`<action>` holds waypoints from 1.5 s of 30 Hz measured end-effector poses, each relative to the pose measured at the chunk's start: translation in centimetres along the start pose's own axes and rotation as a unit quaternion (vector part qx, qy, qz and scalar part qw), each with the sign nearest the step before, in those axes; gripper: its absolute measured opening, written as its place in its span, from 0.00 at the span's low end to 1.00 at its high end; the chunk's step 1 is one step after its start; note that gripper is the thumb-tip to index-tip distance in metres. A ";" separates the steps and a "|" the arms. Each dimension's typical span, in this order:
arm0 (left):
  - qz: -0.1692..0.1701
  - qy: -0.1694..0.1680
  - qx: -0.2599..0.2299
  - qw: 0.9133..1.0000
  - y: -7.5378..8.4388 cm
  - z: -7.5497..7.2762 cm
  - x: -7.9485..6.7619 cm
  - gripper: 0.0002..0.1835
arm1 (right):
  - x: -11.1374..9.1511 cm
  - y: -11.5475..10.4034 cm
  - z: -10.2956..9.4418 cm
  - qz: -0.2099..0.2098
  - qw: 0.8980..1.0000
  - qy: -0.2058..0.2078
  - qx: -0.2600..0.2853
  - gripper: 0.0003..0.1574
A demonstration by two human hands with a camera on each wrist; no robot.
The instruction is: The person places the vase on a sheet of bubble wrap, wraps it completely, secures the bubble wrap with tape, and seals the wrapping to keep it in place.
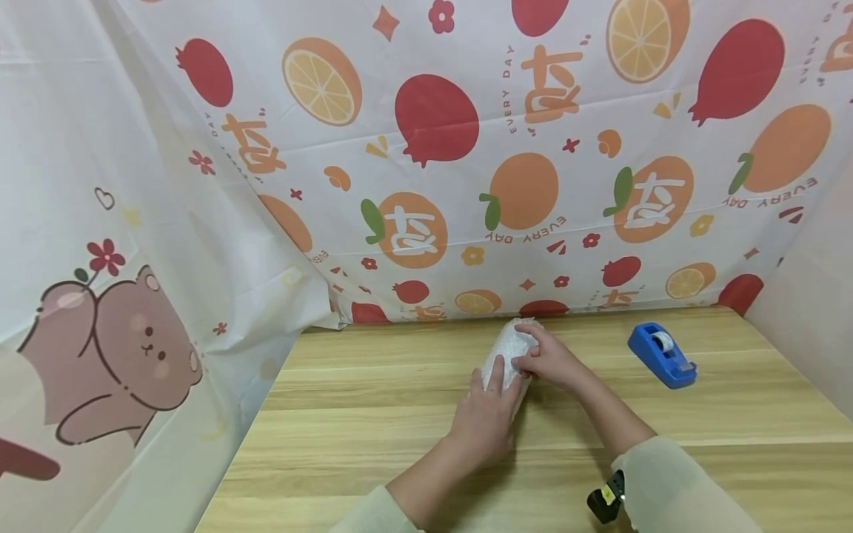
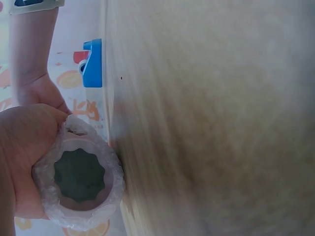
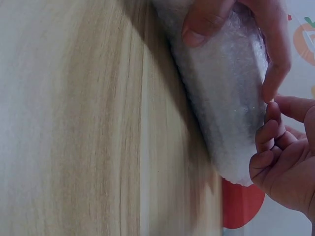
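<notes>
A roll-shaped object in bubble wrap (image 1: 509, 346) lies on the wooden table, slanting away from me. My left hand (image 1: 485, 411) grips its near part, fingers spread over the top. The left wrist view shows the near end of the wrapped object (image 2: 112, 179): a pale ring around a dark green, scalloped centre. My right hand (image 1: 552, 360) is at the far right side of the wrap. In the right wrist view, this right hand (image 3: 290, 162) has curled fingers, with thumb and a fingertip pinching at the wrap's edge beside a left fingertip. What exactly they pinch is too small to tell.
A blue tape dispenser (image 1: 663, 355) with a roll of tape stands on the table (image 1: 373, 414) to the right. A fruit-printed cloth (image 1: 460, 185) hangs behind the table, with another printed sheet on the left. A black device (image 1: 605, 500) sits by my right sleeve.
</notes>
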State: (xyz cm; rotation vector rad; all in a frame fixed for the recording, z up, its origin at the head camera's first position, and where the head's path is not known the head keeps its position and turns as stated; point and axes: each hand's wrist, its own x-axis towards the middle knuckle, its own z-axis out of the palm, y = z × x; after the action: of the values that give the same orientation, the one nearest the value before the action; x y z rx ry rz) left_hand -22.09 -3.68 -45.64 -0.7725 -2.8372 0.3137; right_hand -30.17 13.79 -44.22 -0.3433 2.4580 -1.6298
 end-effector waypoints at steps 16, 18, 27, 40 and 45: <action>-0.004 0.001 -0.006 1.000 0.0 0.3 0.0 0.45 | 0.5 -0.4 0.3 0.018 0.999 0.012 -0.024 0.41; -0.005 -0.001 -0.010 1.000 -0.1 0.3 0.0 0.46 | 0.6 -0.3 0.3 0.031 0.999 0.018 -0.026 0.42; -0.012 -0.011 -0.022 1.000 -0.4 0.1 0.1 0.45 | 0.9 0.1 0.4 0.061 0.998 0.030 -0.010 0.48; -0.024 -0.027 -0.067 0.997 -0.8 0.3 0.1 0.46 | 0.6 2.6 0.8 0.025 0.999 0.029 -0.027 0.57; -0.019 -0.020 -0.073 0.997 -0.7 0.2 0.2 0.47 | 0.3 3.0 0.2 0.034 0.999 -0.001 0.031 0.57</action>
State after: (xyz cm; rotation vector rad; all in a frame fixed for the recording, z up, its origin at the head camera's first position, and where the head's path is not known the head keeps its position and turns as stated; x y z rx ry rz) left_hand -22.67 -4.24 -45.65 -0.7445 -2.9341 0.1188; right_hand -30.68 14.65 -47.07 -0.2506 2.3836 -1.6742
